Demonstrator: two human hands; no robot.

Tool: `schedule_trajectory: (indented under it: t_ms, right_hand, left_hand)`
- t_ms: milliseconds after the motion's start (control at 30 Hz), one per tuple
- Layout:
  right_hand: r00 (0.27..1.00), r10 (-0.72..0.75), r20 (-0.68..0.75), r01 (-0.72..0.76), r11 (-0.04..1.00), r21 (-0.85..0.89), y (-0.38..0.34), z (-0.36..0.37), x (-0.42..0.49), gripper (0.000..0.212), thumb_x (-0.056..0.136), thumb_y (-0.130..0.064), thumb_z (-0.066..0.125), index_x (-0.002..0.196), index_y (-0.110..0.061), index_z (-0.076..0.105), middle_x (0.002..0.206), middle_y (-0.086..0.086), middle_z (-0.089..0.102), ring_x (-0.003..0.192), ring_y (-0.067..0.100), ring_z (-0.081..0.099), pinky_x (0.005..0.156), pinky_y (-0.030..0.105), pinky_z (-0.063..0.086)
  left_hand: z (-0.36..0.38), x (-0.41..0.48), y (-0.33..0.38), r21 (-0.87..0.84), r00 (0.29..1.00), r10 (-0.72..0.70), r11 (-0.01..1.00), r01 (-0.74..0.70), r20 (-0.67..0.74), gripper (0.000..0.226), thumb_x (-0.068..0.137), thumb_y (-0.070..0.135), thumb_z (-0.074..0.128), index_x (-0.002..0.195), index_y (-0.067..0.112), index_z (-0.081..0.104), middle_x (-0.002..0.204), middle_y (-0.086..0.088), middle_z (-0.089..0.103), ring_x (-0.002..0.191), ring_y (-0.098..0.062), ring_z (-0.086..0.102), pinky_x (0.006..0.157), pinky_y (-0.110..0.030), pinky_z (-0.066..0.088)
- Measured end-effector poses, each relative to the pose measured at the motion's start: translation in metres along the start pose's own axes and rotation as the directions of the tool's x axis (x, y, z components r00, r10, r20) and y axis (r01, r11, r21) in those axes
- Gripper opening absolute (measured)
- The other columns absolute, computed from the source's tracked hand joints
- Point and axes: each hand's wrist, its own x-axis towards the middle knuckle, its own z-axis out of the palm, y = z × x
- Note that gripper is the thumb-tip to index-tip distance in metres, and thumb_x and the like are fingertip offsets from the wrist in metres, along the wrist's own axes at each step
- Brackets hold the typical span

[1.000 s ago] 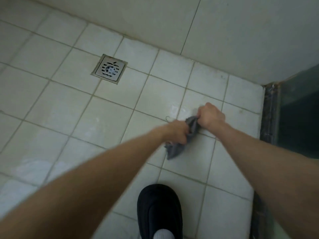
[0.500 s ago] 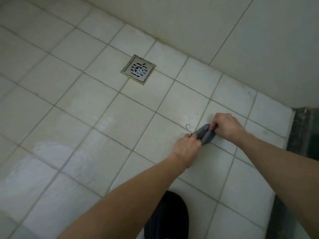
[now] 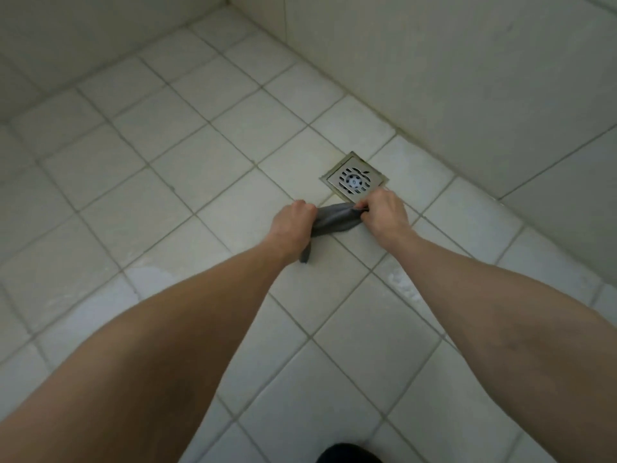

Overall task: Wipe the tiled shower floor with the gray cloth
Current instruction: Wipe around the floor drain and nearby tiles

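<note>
The gray cloth (image 3: 334, 220) is bunched and stretched between both hands, low over the pale tiled shower floor (image 3: 173, 202). My left hand (image 3: 292, 225) is closed on its left end, and a loose tail of cloth hangs down below that wrist. My right hand (image 3: 384, 213) grips the right end. Both hands sit just in front of the square metal floor drain (image 3: 354, 181). Whether the cloth touches the tiles I cannot tell.
Tiled walls (image 3: 467, 78) meet the floor right behind the drain and at the far corner. Wet patches and white residue (image 3: 405, 285) mark tiles near my forearms. A dark shoe tip (image 3: 349, 455) shows at the bottom edge.
The view has swung left, so the drain now lies directly beyond my hands and the dark threshold at the right is gone. The cloth is pulled out longer between my hands.
</note>
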Motion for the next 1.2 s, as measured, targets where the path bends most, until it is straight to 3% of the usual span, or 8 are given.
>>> schedule_trajectory:
  t_ms: [167, 333, 467, 600, 733, 833, 967, 1200]
  right_hand:
    - [0.996, 0.056, -0.077, -0.048, 0.994, 0.102, -0.014, 0.0, 0.031, 0.028, 0.09, -0.005, 0.054, 0.113, -0.01, 0.071, 0.122, 0.014, 0.063, 0.114, 0.032, 0.058, 0.097, 0.031, 0.045]
    - [0.972, 0.235, 0.019, -0.216, 0.854, 0.473, -0.027, -0.022, 0.05, 0.021, 0.093, -0.022, 0.043, 0.09, -0.015, 0.062, 0.109, 0.016, 0.064, 0.108, 0.031, 0.059, 0.08, 0.029, 0.042]
    - [0.906, 0.263, 0.331, -0.398, 0.263, 0.879, -0.038, -0.035, 0.057, 0.033, 0.09, -0.036, 0.038, 0.094, -0.015, 0.063, 0.1, 0.013, 0.068, 0.09, 0.028, 0.064, 0.079, 0.035, 0.051]
    - [0.886, 0.185, 0.425, -0.399, -0.161, 0.903, -0.034, -0.04, 0.069, 0.05, 0.092, -0.051, 0.039, 0.119, -0.012, 0.056, 0.107, 0.017, 0.064, 0.085, 0.03, 0.063, 0.088, 0.052, 0.049]
    - [0.916, 0.216, 0.338, -0.353, 0.034, 0.935, -0.037, -0.044, 0.076, 0.034, 0.091, -0.02, 0.053, 0.123, -0.009, 0.048, 0.109, 0.017, 0.057, 0.093, 0.032, 0.063, 0.068, 0.048, 0.059]
    - [0.933, 0.205, 0.297, -0.345, 0.265, 0.9, -0.053, -0.052, 0.079, 0.007, 0.088, -0.006, 0.052, 0.087, -0.013, 0.051, 0.09, 0.011, 0.055, 0.073, 0.021, 0.058, 0.046, 0.028, 0.055]
    - [0.942, 0.248, 0.228, -0.326, 0.508, 0.797, -0.077, -0.055, 0.097, 0.017, 0.085, -0.01, 0.056, 0.071, -0.018, 0.048, 0.077, 0.009, 0.055, 0.063, 0.021, 0.054, 0.041, 0.02, 0.046]
    - [0.936, 0.348, 0.054, -0.339, 0.847, 0.409, -0.034, -0.035, 0.103, 0.009, 0.085, -0.019, 0.054, 0.085, -0.015, 0.063, 0.105, 0.016, 0.064, 0.108, 0.032, 0.059, 0.088, 0.037, 0.051]
  left_hand:
    - [-0.014, 0.042, -0.012, -0.33, 0.958, -0.285, 0.903, 0.276, 0.023, 0.028, 0.085, -0.002, 0.049, 0.107, 0.002, 0.067, 0.115, -0.019, 0.061, 0.104, -0.034, 0.06, 0.088, -0.034, 0.051]
    - [-0.056, 0.074, 0.008, -0.881, 0.924, -0.343, 0.369, 0.297, 0.168, 0.024, 0.084, -0.001, 0.061, 0.107, -0.004, 0.066, 0.106, -0.021, 0.064, 0.105, -0.033, 0.063, 0.089, -0.042, 0.055]
    - [-0.086, 0.076, 0.039, -0.942, 0.957, -0.07, 0.174, 0.289, 0.281, 0.029, 0.098, 0.005, 0.04, 0.124, -0.001, 0.054, 0.1, -0.014, 0.057, 0.091, -0.022, 0.058, 0.074, -0.029, 0.052]
    - [-0.095, 0.069, 0.047, -0.83, 0.937, 0.064, 0.487, 0.272, 0.345, 0.029, 0.097, 0.01, 0.034, 0.115, 0.016, 0.057, 0.105, -0.006, 0.059, 0.091, -0.015, 0.054, 0.068, -0.022, 0.041]
    - [-0.094, 0.069, 0.039, -0.686, 0.958, 0.032, 0.705, 0.18, 0.285, 0.034, 0.097, 0.011, 0.036, 0.125, 0.005, 0.055, 0.121, -0.009, 0.058, 0.099, -0.016, 0.049, 0.079, -0.023, 0.038]
    - [-0.088, 0.069, 0.033, -0.752, 0.978, -0.085, 0.628, 0.202, 0.192, 0.034, 0.094, 0.01, 0.041, 0.121, 0.008, 0.062, 0.127, -0.013, 0.059, 0.116, -0.024, 0.055, 0.103, -0.03, 0.043]
    - [-0.083, 0.065, 0.023, -0.873, 0.929, -0.369, 0.444, 0.204, 0.029, 0.033, 0.088, -0.001, 0.04, 0.11, -0.001, 0.065, 0.114, -0.021, 0.065, 0.108, -0.033, 0.062, 0.097, -0.04, 0.05]
    - [-0.093, 0.053, -0.063, -0.856, 0.799, -0.596, 0.366, 0.365, 0.086, 0.031, 0.093, 0.007, 0.04, 0.113, -0.004, 0.06, 0.115, -0.02, 0.063, 0.104, -0.033, 0.063, 0.087, -0.037, 0.053]
